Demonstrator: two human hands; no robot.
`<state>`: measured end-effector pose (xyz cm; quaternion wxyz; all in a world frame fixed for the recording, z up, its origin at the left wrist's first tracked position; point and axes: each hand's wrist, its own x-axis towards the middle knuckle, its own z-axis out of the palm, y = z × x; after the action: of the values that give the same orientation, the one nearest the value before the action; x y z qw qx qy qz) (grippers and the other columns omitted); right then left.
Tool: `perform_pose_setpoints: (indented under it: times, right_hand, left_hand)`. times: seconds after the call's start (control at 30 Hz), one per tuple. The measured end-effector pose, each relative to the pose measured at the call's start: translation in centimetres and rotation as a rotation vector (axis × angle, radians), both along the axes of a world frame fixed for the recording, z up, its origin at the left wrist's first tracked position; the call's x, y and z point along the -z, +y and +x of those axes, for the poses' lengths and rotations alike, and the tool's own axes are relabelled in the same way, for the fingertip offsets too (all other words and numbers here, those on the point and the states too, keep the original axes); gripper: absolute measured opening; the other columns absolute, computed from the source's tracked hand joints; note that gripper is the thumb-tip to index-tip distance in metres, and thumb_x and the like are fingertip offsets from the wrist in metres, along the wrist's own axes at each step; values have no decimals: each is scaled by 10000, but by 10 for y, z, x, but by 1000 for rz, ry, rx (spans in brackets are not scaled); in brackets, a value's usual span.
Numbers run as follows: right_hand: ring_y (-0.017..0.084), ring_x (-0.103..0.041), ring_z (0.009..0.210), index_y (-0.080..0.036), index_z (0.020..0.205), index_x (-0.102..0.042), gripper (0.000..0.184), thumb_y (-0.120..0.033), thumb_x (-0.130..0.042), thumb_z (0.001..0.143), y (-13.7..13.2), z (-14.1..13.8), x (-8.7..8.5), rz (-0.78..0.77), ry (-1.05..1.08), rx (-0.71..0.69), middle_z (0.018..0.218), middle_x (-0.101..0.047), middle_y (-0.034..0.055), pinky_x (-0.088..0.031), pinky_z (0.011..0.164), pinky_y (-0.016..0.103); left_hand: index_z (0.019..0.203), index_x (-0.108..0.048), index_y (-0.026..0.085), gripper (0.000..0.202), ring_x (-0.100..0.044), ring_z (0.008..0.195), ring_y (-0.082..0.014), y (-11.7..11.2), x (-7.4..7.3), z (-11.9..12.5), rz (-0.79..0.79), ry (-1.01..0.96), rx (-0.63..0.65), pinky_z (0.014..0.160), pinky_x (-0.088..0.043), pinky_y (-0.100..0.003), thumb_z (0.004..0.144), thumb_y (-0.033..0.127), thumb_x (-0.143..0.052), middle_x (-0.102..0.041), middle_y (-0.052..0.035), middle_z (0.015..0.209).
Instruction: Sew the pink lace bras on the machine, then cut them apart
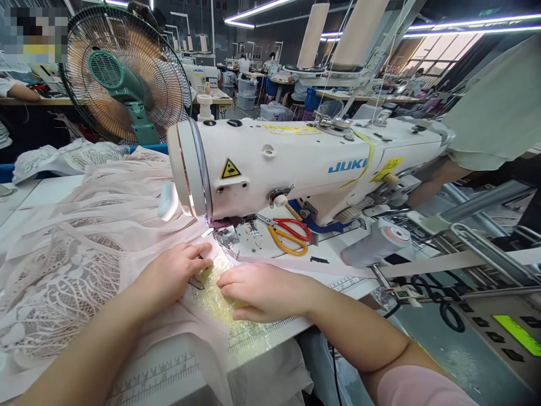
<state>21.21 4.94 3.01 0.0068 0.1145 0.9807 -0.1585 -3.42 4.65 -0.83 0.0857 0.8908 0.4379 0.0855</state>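
A pale pink lace garment (84, 282) spreads over the left of the table, and its edge runs up to the needle area of a white JUKI sewing machine (270, 163). My left hand (173, 276) has its fingers closed on the garment's edge just in front of the presser foot, which is mostly hidden by the machine head. Beside it, my right hand (264, 293) curls its fingers down at the same edge, over a shiny yellow patch (211, 293) on the table. Fabric under both hands is partly hidden. Orange-and-red-handled scissors (291, 237) lie on the machine bed.
A large fan (127, 79) stands behind the table at left. Right of the machine are a thread cone (378, 242) and a metal frame carrying a pale band. Ruler markings (156, 375) line the table's front. A co-worker's sleeve (499, 107) and arm are close behind the machine.
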Motion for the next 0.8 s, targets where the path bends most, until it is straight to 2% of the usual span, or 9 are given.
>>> perform_pose_setpoints:
  times: [0.23, 0.47, 0.6, 0.8]
  right_hand:
    - [244, -589, 1071, -114, 937, -619, 177, -276, -644, 871, 0, 0, 0, -2, 6, 10, 1124, -649, 120, -474, 881, 341]
    - [227, -589, 1040, -130, 928, -616, 158, -277, -631, 873, 0, 0, 2, 12, 29, 11, 1097, -657, 112, -474, 851, 329]
    - [226, -588, 1044, -120, 920, -621, 165, -278, -627, 876, 0, -1, 2, 18, 26, 7, 1090, -657, 116, -469, 874, 326]
    - [218, -596, 1005, -148, 876, -612, 139, -286, -627, 872, 1, -1, 3, 9, 42, 9, 1035, -662, 100, -477, 847, 323]
  left_hand:
    - [1198, -639, 240, 511, -544, 1212, -275, 0, 0, 0, 47, 46, -25, 1011, -456, -467, 783, 30, -428, -526, -78, 1414]
    - [1236, -596, 213, 401, -517, 1235, -270, 4, 6, 0, 57, 53, -188, 978, -466, -422, 894, 166, -392, -484, -82, 1449]
    - [1185, -624, 211, 382, -541, 1193, -277, 6, -2, 6, 58, 56, -256, 945, -476, -412, 899, 194, -372, -511, -77, 1421]
    - [1160, -651, 217, 401, -550, 1169, -288, 6, -9, 10, 73, 109, -244, 935, -472, -425, 897, 184, -349, -612, -90, 1278]
